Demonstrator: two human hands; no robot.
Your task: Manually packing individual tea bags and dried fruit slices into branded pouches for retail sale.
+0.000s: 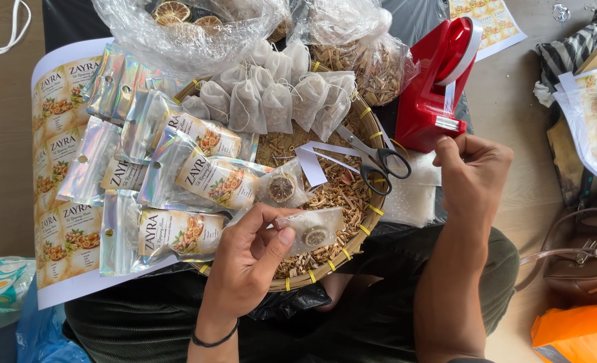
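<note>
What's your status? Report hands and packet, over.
Left hand pinching clear sachet over basket. Right hand at red tape dispenser. Scissors lie between.

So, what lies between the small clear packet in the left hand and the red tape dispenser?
In the head view, black-handled scissors lie between the small clear packet and the red tape dispenser, resting on the woven tray's dried herbs.

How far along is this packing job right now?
Done: several labelled foil pouches lie stacked on the woven tray. In hand: left hand holds a small clear packet; right hand is at the red tape dispenser. Left: many mesh sachets unpacked.
</note>
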